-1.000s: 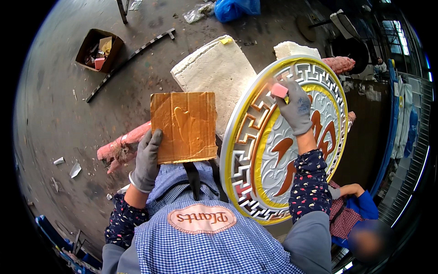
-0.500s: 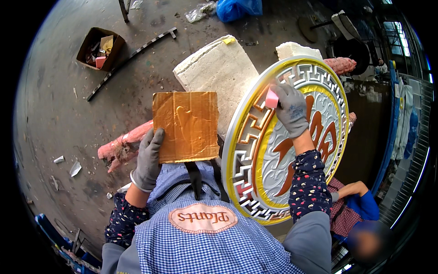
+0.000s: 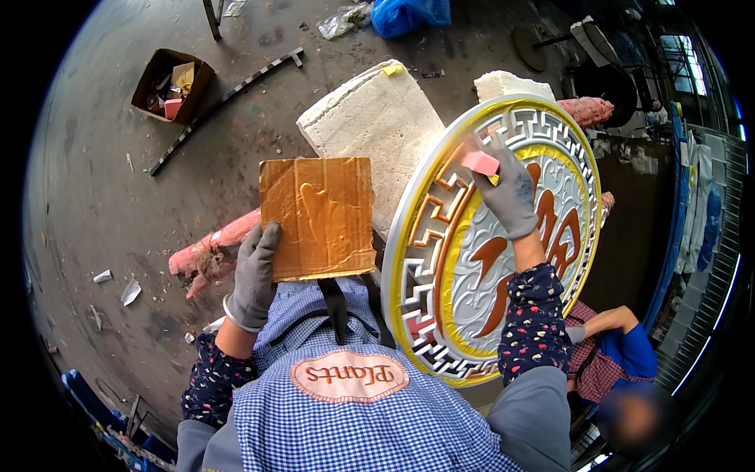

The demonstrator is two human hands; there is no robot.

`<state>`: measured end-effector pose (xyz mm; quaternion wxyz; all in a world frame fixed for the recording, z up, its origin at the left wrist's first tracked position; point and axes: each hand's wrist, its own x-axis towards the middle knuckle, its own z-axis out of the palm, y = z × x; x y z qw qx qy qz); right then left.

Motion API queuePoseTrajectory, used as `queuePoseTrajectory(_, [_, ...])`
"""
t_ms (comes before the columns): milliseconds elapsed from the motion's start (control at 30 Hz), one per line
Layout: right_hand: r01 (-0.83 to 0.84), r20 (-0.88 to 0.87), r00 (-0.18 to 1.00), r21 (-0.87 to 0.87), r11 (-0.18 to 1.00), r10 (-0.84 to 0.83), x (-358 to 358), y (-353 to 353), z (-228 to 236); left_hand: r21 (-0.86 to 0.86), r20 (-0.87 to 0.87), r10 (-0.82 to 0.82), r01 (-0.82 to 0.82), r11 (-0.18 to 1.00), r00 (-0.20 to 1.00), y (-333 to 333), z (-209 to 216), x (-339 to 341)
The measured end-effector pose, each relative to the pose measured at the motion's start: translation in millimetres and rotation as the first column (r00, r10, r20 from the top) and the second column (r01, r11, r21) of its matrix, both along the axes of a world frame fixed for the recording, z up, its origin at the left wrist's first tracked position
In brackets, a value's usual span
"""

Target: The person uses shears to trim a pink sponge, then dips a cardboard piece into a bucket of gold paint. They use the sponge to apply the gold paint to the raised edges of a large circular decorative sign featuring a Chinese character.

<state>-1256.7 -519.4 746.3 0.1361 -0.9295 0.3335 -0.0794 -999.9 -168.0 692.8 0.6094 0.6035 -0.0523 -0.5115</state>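
My gloved left hand (image 3: 255,271) grips the left edge of a square board (image 3: 317,220) smeared with wet orange-brown paint. In my gloved right hand (image 3: 507,191) is a pink sponge block (image 3: 480,163), held over the upper left of a large round relief panel (image 3: 391,291). The panel is white and grey, with a key-pattern border, yellow rings and a raised brown character (image 3: 493,257) in the middle. Part of the border on its left side is coloured brown. My right fingers hide some of the border; whether the sponge touches it I cannot tell.
Pale foam slabs (image 3: 376,110) and pink wrapped supports (image 3: 224,240) lie beside and beneath the panel. A cardboard box (image 3: 171,86) with scraps and a long dark bar (image 3: 224,106) are at far left. Another person (image 3: 609,338) is close at the lower right.
My right hand has moved slightly right, and the sponge has turned, showing a broader pink face. The left hand and the board have barely shifted.
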Motion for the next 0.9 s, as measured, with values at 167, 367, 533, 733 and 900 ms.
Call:
queuePoseTrajectory(167, [-0.005, 0.018, 1.0, 0.025, 1.0, 0.005, -0.7, 5.8, 15.4, 0.005, 0.017, 0.006, -0.006, 1.0, 1.0, -1.0, 0.4, -1.3])
queuePoseTrajectory(367, [-0.147, -0.102, 0.985, -0.089, 0.985, 0.138, 0.5, 5.9, 7.5, 0.017, 0.003, -0.013, 0.013, 1.0, 1.0, 0.0, -7.8, -1.1])
queuePoseTrajectory(533, [-0.19, -0.127, 0.977, -0.128, 0.973, 0.174, -11.9, 6.8, 17.2, -0.009, -0.092, 0.031, -0.032, 0.999, 0.995, -3.4, 3.4, -0.8])
queuePoseTrajectory(733, [-0.286, -0.159, 0.952, -0.152, 0.946, 0.262, -9.6, 10.6, 9.7, 0.034, 0.157, -0.058, 0.053, 0.998, 0.986, 0.7, -3.5, -1.7])
queuePoseTrajectory(900, [-0.228, -0.174, 0.965, -0.172, 0.958, 0.198, -23.0, 5.8, 16.8, -0.018, -0.058, 0.022, -0.023, 1.0, 0.998, -2.1, -2.2, -1.8])
